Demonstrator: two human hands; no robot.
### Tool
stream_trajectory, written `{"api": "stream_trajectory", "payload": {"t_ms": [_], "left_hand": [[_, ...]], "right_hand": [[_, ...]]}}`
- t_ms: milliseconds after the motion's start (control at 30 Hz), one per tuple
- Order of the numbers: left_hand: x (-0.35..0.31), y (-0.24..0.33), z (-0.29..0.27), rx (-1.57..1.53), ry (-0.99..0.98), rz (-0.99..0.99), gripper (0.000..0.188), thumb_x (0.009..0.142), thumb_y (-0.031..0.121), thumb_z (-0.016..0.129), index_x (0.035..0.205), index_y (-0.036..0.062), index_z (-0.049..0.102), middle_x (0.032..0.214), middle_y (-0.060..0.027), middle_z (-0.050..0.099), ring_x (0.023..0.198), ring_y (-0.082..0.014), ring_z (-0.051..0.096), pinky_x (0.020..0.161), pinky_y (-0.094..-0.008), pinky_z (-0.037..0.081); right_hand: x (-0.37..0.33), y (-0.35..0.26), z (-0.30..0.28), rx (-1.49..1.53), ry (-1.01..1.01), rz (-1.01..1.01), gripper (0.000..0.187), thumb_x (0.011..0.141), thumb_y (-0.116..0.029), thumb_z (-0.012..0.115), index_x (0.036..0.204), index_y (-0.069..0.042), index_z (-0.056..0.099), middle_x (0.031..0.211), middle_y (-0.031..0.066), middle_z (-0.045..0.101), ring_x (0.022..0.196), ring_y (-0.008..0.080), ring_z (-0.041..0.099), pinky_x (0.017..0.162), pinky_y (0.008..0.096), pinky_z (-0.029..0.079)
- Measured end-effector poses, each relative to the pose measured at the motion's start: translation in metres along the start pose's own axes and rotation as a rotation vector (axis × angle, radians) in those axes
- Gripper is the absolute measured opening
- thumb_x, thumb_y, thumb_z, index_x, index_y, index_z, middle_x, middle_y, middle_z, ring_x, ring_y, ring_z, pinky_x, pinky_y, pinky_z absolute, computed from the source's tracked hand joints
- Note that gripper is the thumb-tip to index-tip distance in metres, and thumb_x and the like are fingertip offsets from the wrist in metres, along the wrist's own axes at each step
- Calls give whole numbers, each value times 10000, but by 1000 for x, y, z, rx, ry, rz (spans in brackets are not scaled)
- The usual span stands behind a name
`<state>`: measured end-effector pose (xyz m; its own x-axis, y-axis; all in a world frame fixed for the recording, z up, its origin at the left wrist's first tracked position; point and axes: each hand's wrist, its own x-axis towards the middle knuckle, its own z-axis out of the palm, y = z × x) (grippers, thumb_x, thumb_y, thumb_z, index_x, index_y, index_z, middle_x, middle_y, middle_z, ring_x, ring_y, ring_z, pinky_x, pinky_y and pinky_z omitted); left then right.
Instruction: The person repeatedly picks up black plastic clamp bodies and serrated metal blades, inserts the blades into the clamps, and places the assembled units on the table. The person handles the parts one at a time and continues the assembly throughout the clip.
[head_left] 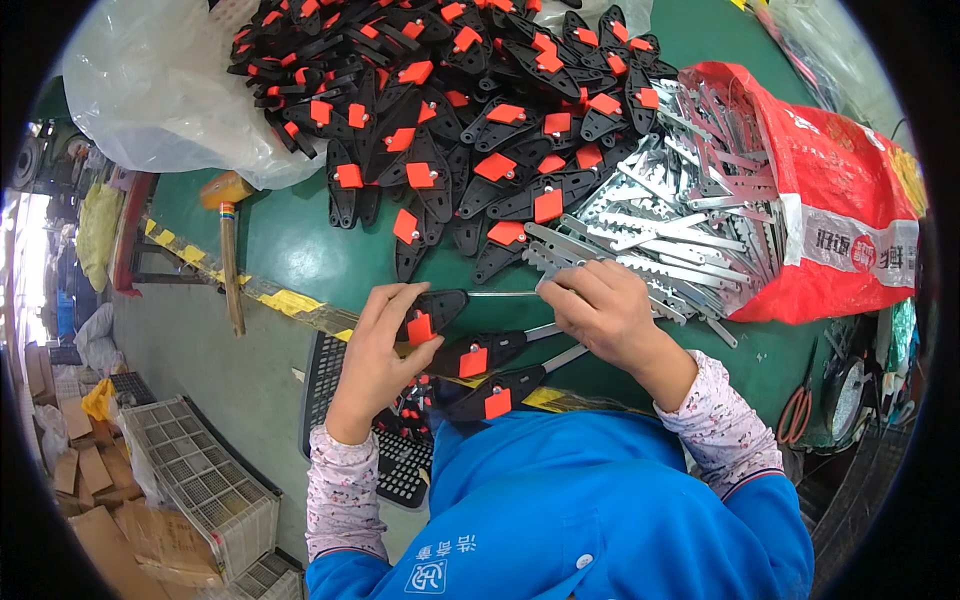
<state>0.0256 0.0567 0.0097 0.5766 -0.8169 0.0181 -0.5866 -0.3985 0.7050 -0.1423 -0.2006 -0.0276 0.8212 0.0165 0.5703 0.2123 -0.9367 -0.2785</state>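
Note:
Between the thumb and fingers of my left hand [380, 350] is a black plastic handle piece [443, 304] with a red tab. A thin metal strip [503, 294], seen nearly edge-on, runs from its right end to my right hand [603, 312], whose closed fingers pinch the strip's other end. Just below, two more black pieces with red tabs, an upper one [497, 348] and a lower one [518, 384], lie at the table's front edge, each with a metal strip sticking out to the right. How far the held strip reaches into its piece is hidden.
A heap of black red-tabbed pieces [420, 130] covers the table's back. Toothed metal strips [660, 235] spill from a red bag [830, 270]. A mallet [229, 265] lies left, red-handled scissors [797, 412] right. Below the edge is a black basket [402, 478].

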Motion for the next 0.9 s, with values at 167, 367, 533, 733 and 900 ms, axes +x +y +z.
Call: {"api": "stream_trajectory", "payload": {"t_ms": [167, 367, 533, 733, 900], "left_hand": [[2, -2, -6, 90, -62, 96, 662, 791, 46, 843, 1406, 29, 600, 1286, -156, 596, 1164, -361, 624, 1000, -426, 523], [1, -2, -8, 192, -122, 234, 707, 760, 113, 885, 1410, 33, 618, 1305, -183, 647, 1151, -368, 647, 991, -437, 534], [1, 13, -2, 191, -144, 308, 710, 742, 164, 902, 1387, 22, 641, 1278, -191, 687, 1093, -364, 679, 934, -432, 558], [6, 22, 9, 211, -51, 300, 656, 738, 241, 907, 1321, 47, 677, 1122, -116, 661, 952, -331, 665, 857, -429, 558], [9, 15, 18, 345, -48, 367, 566, 762, 314, 894, 1218, 35, 708, 1116, -125, 634, 978, -339, 631, 881, -453, 523]], "right_hand": [[4, 2, -11, -48, -19, -69, 424, 692, -206, 774, 1103, -125, 707, 981, 15, 642, 802, 190, 599, 660, 340, 453], [6, 9, -23, 19, -65, -179, 396, 693, -206, 769, 1072, -108, 709, 977, 15, 636, 795, 190, 593, 665, 340, 459], [14, -8, -12, 198, -113, -172, 381, 727, -185, 757, 1081, -73, 673, 972, 35, 621, 821, 213, 608, 686, 352, 495], [28, -29, 8, 517, -23, -13, 299, 815, -125, 695, 1094, -36, 636, 1102, 101, 610, 882, 282, 614, 749, 401, 534], [48, -20, 34, 44, -56, 15, 293, 832, -151, 680, 1100, -32, 675, 1071, 101, 589, 931, 269, 588, 801, 377, 494]]}}
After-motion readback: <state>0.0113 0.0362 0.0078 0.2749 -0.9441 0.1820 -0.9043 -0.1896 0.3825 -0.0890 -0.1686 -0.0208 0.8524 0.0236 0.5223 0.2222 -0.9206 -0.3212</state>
